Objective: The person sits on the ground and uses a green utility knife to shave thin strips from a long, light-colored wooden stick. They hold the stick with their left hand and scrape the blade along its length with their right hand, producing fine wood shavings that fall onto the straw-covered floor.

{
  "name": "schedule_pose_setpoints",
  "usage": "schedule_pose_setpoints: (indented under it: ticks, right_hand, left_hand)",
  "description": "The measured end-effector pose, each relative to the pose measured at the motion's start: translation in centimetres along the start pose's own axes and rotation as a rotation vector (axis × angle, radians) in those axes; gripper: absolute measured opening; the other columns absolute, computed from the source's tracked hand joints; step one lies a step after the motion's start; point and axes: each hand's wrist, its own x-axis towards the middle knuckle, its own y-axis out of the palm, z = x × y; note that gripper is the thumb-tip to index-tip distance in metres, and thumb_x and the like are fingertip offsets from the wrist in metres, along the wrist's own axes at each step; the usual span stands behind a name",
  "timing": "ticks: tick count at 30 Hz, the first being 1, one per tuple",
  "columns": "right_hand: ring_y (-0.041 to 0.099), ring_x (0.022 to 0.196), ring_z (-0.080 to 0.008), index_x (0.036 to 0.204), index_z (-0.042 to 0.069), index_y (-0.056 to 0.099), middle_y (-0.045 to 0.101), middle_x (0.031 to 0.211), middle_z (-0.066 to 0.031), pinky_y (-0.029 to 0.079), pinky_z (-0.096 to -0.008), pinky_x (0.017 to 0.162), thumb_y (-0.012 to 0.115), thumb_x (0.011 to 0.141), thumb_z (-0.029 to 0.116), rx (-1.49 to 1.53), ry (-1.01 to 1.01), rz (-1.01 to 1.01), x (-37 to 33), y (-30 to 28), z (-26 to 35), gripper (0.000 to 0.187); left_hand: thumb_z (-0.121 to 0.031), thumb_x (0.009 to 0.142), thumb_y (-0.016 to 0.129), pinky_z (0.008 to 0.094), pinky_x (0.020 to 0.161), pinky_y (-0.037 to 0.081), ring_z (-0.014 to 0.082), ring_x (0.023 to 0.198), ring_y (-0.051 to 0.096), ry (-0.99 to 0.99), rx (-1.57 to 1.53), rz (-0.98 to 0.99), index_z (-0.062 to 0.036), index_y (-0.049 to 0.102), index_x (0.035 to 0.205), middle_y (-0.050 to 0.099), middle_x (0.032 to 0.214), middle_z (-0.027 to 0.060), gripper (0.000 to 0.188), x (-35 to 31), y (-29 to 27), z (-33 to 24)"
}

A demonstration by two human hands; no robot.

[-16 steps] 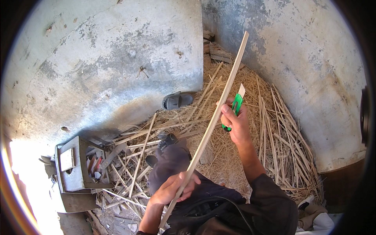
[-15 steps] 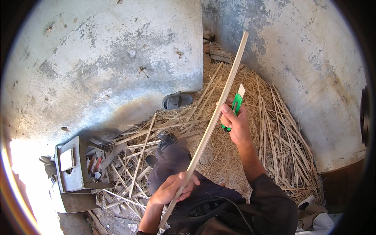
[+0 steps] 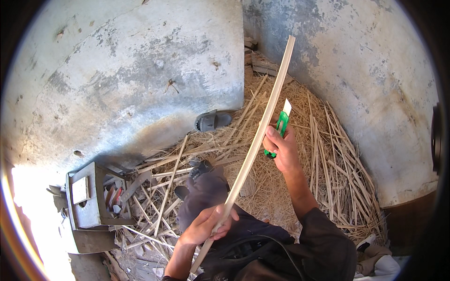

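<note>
A long pale wooden strip (image 3: 257, 140) slants across the middle, its far end up near the wall corner. Close to its lower end, my left hand (image 3: 208, 224) is closed around it. My right hand (image 3: 283, 146) is closed on a green utility knife (image 3: 282, 122), whose pale blade points up and away. The fingers of that hand also touch the strip near its middle, with the thumb on the near side. The knife lies just right of the strip, its blade apart from the wood. Part of the knife's handle is hidden by my fingers.
Straw-like shavings (image 3: 276, 187) cover the floor, with many thin strips (image 3: 335, 173) piled at right. A grey sandal (image 3: 212, 121) lies against the left wall (image 3: 154, 56). At left stands a wooden stool-like frame (image 3: 96, 196) with items inside. Another wall (image 3: 365, 93) rises at right.
The strip has turned slightly about its length, so a grooved face shows more. Its far end has shifted a little left. Both hands keep their grip.
</note>
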Motion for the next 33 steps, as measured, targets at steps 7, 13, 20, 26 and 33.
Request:
schedule_pose_setpoints:
  ticks: [7,13,20,26,33]
  right_hand:
    - [0.039,0.051,-0.0015,0.136,0.002,0.071,0.063,0.074,0.0023,0.028,-0.0237,0.047,0.071,0.108,0.015,-0.088,-0.165,0.002,1.4,-1.3,0.6,0.031]
    - [0.038,0.048,-0.0023,0.144,-0.002,0.065,0.076,0.086,-0.0116,0.031,-0.0228,0.049,0.061,0.113,0.024,-0.08,-0.125,0.05,1.6,-1.0,1.8,0.04]
    - [0.036,0.047,-0.0025,0.15,-0.001,0.057,0.077,0.116,-0.0169,0.031,-0.0239,0.051,0.06,0.112,0.024,-0.009,-0.109,0.07,0.7,-1.5,1.3,0.045]
    - [0.037,0.048,-0.003,0.14,0.004,0.064,0.062,0.077,0.0014,0.029,-0.0244,0.046,0.069,0.106,0.01,-0.02,-0.11,-0.044,0.8,-1.0,1.2,0.035]
    - [0.037,0.049,-0.0011,0.145,0.004,0.062,0.078,0.103,-0.0109,0.028,-0.0206,0.048,0.066,0.11,0.016,-0.075,-0.143,-0.015,1.1,-1.4,1.4,0.037]
  left_hand:
    - [-0.049,0.118,0.046,0.026,0.045,0.048,0.0138,0.058,0.059,0.12,-0.063,-0.021,0.0058,0.06,0.127,0.057,0.077,0.0051,0.057,0.2,-0.1,0.3]
    - [-0.013,0.109,0.068,0.0227,0.044,0.047,0.012,0.058,0.064,0.124,0.081,-0.229,0.0046,0.061,0.128,0.067,0.082,0.0067,0.027,-0.3,0.0,-0.3]
    - [-0.002,0.102,0.076,0.0233,0.051,0.048,0.0082,0.06,0.065,0.315,0.569,-0.567,0.0017,0.062,0.134,0.076,0.085,0.0084,0.035,0.3,1.5,-1.2]
    - [-0.005,0.101,0.078,0.0249,0.057,0.048,0.0064,0.062,0.063,0.331,0.678,-0.648,-0.0015,0.066,0.142,0.078,0.086,0.0059,0.043,0.5,2.8,-2.1]
    - [-0.002,0.108,0.065,0.0244,0.066,0.053,0.0091,0.075,0.066,0.403,0.534,-0.557,0.0025,0.065,0.142,0.079,0.102,0.0117,0.034,0.6,1.8,-1.7]
